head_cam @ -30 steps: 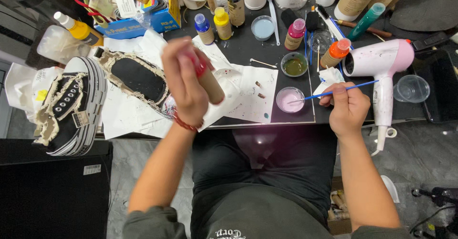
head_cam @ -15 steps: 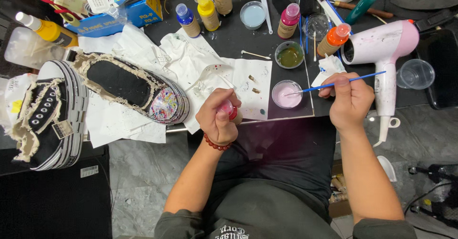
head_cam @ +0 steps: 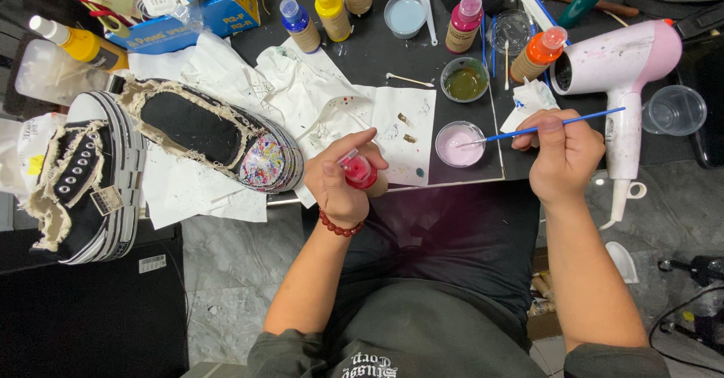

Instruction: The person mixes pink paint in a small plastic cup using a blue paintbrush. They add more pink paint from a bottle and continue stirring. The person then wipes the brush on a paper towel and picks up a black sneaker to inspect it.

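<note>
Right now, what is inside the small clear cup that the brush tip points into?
The small clear cup holds pale pink paint, and the thin blue brush held in the right hand reaches its rim. The cup's bottom is hidden under the paint.

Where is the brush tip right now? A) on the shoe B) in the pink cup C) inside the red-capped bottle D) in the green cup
B: the right hand holds the blue brush with its tip in the pink cup; the green cup sits apart behind it.
</note>
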